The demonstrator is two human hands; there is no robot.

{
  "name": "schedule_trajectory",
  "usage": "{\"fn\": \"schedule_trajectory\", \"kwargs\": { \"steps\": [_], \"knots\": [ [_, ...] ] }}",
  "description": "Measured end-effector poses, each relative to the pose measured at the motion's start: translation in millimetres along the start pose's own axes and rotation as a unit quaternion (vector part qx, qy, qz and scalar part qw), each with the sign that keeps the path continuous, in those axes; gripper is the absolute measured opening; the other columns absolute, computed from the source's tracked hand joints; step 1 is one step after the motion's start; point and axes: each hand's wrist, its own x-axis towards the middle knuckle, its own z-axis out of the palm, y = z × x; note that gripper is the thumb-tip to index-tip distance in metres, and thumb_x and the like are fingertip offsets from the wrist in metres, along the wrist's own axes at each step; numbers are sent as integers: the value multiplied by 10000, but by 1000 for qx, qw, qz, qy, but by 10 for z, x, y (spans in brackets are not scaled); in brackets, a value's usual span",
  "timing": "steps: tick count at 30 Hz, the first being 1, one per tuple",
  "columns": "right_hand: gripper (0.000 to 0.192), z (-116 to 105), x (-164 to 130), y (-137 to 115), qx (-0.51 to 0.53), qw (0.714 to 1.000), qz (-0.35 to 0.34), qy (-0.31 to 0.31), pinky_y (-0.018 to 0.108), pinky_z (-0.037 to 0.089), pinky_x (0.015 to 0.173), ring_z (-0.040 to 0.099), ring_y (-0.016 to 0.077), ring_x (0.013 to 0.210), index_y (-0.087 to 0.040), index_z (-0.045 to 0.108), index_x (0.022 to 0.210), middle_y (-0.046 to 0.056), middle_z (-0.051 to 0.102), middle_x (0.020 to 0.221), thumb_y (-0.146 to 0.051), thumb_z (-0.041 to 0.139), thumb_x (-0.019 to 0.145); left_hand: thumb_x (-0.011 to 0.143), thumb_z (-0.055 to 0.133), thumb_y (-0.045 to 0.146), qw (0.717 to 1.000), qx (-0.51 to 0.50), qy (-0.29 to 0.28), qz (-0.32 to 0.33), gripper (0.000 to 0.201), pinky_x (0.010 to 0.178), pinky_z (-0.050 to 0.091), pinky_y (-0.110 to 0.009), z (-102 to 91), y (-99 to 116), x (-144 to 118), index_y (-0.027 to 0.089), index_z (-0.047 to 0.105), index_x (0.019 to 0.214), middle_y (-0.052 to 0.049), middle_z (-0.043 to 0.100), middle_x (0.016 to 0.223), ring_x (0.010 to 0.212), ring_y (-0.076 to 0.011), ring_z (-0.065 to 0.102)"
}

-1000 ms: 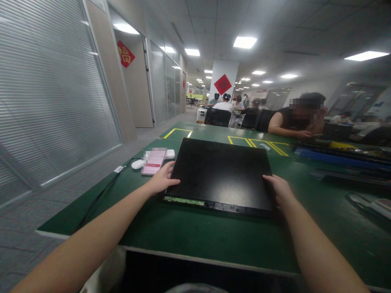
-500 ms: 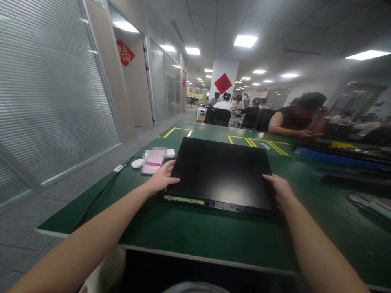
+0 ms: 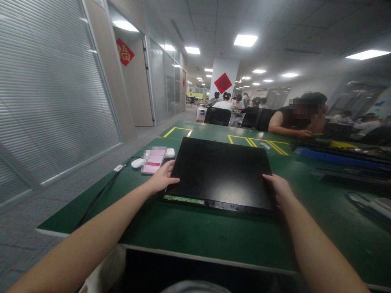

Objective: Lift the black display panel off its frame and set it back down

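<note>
A black flat display panel point(image 3: 222, 171) lies between my hands over the green table. Along its near edge runs a black strip with a green circuit board point(image 3: 183, 200) at the left part. My left hand point(image 3: 163, 178) grips the panel's left edge, thumb on top and fingers at the side. At the right edge, my right hand point(image 3: 277, 188) is closed on the panel with its thumb on the upper face; its other fingers are partly hidden. Whether the panel rests fully on the table or is slightly raised I cannot tell.
Left of the panel lie a phone point(image 3: 154, 160), a white mouse-like object point(image 3: 137, 163) and a black cable point(image 3: 105, 189). Yellow tape marks point(image 3: 258, 145) line the far table. At right are a blue tray point(image 3: 339, 157) with parts and a co-worker point(image 3: 297, 118).
</note>
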Motion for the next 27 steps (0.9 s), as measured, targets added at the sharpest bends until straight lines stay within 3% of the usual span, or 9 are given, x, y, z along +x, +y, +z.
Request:
{"fn": "schedule_trajectory", "kwargs": {
  "steps": [27],
  "knots": [
    [231, 17, -38, -19, -3, 1000, -7, 6, 292, 533, 604, 702, 211, 709, -226, 726, 856, 35, 762, 816, -233, 779, 632, 556, 831, 84, 1000, -21, 9, -11, 876, 1080, 431, -540, 23, 50, -29, 191, 427, 1325, -131, 651, 1249, 1172, -329, 636]
  ]
}}
